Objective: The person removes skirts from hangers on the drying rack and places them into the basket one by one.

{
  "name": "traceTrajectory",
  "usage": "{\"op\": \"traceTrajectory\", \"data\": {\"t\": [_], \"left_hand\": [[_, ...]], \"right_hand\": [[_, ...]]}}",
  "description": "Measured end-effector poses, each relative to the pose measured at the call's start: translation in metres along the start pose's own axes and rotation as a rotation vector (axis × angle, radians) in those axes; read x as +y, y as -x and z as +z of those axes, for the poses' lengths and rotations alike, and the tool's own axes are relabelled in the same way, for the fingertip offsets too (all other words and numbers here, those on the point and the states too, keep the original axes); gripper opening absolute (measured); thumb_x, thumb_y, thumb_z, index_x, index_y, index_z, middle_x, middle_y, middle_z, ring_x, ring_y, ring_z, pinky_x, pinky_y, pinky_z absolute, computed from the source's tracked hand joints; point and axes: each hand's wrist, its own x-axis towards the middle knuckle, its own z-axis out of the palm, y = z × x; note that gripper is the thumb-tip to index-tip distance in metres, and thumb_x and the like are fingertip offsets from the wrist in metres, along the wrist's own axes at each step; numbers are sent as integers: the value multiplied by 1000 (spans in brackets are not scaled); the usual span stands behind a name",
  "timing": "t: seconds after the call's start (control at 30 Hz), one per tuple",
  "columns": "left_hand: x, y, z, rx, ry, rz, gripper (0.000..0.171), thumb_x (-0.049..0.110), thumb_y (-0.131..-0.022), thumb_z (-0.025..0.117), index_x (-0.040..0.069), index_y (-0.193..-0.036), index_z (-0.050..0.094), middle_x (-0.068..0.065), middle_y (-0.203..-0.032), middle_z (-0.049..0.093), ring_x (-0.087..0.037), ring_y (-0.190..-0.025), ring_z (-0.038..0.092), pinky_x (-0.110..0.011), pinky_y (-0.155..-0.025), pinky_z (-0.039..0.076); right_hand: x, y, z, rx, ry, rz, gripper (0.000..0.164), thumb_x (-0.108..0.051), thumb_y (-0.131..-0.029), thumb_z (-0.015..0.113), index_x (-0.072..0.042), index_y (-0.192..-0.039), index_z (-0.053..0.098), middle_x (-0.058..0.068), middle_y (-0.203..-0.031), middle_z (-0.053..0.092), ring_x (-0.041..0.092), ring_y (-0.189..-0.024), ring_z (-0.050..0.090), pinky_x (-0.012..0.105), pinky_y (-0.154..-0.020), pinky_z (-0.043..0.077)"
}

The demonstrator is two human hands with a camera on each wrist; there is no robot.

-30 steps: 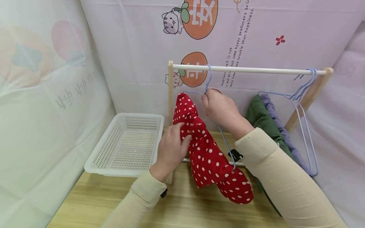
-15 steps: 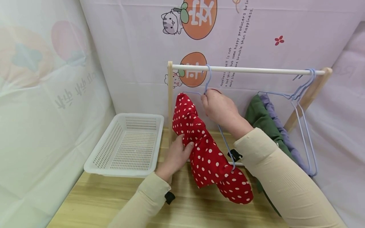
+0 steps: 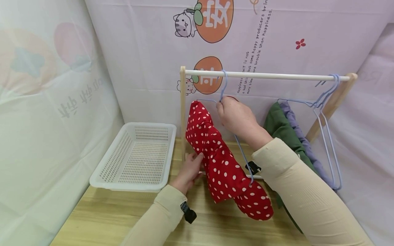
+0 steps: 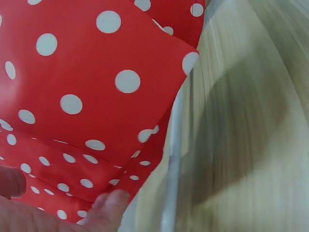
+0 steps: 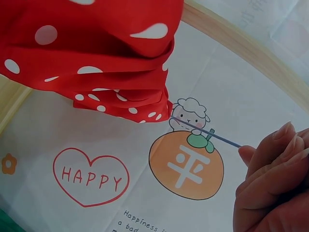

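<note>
A red garment with white polka dots [image 3: 217,153] hangs bunched on a light blue wire hanger [image 3: 224,83], its lower part drooping to the right. The hanger's hook is over the white rod [image 3: 271,75]. Just below the hook, my right hand [image 3: 237,116] grips the hanger's neck; the right wrist view shows those curled fingers [image 5: 277,169] at the wire. My left hand [image 3: 188,172] is at the garment's lower left edge, thumb against the cloth. In the left wrist view, thumb and finger [image 4: 108,208] stand apart by the red cloth [image 4: 91,63].
A white perforated basket [image 3: 141,164] stands on the wooden table [image 3: 123,212] at the left. Green cloth [image 3: 283,126] and purple cloth [image 3: 297,133] hang on blue hangers at the rack's right end. The rack's wooden left post [image 3: 183,112] stands between basket and garment.
My left hand has slid down along the garment's left edge, from its upper middle to lower down. My right hand keeps its grip on the hanger, and the garment hangs almost the same.
</note>
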Motion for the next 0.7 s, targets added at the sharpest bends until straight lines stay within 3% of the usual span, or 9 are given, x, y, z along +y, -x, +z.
{"op": "traceTrajectory", "data": {"t": [0.13,0.3,0.4,0.5,0.7], "left_hand": [[-6,-5,2,-28,75,-41,56,40,-99,48,7,-142,36,-7,-90,59,-17,-76,58,-39,-71,51],[-15,-10,3,-61,148,-56,41,42,-101,43,6,-122,51,-2,-69,49,-13,-56,46,-29,-51,45],[-17,-12,3,-58,175,-77,41,43,-102,41,7,-115,53,-1,-71,54,-12,-57,50,-27,-50,45],[-18,-14,4,-47,203,-100,38,44,-101,43,9,-112,54,-1,-75,56,-13,-63,54,-29,-56,49],[-20,-15,4,-40,237,-109,33,46,-100,45,13,-97,50,1,-63,37,-13,-59,42,-28,-55,43]], "right_hand": [[1,0,0,-8,-7,7,30,-31,-103,33,-10,-98,53,7,-76,60,22,-64,57,35,-59,48],[1,-1,0,-13,-17,13,30,-32,-103,34,-10,-99,53,7,-77,60,22,-65,57,36,-60,48],[0,0,0,-11,-18,14,29,-32,-103,34,-10,-99,53,6,-77,60,22,-65,57,36,-60,48],[0,1,0,-9,-14,12,29,-32,-103,35,-10,-99,53,6,-77,60,21,-65,57,35,-60,48],[0,1,-1,-10,-8,11,28,-32,-103,36,-10,-98,53,6,-76,60,21,-64,57,34,-59,48]]}}
